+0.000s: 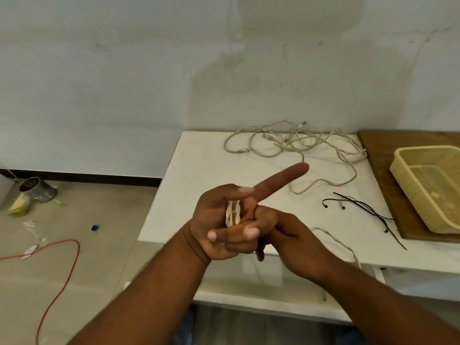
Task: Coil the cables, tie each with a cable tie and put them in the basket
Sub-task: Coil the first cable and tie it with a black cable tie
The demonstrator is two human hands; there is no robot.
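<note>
Beige coil [232, 212], two hands [219, 227] [293, 242], perhaps three cables [242, 150]

Pale scuffed wall [124, 83], dark skirting [87, 176], beige floor [104, 220] bearing an orange cord [72, 257] and perhaps a metal can [37, 189]. White tabletop [199, 170] against the wall; wooden board [378, 155] at its right edge.

Bare forearms [139, 295], left grip [219, 227], right grip [298, 242], short rounded fingernails [250, 232], bluish clothing [185, 327] glimpsed low between the arms
</note>
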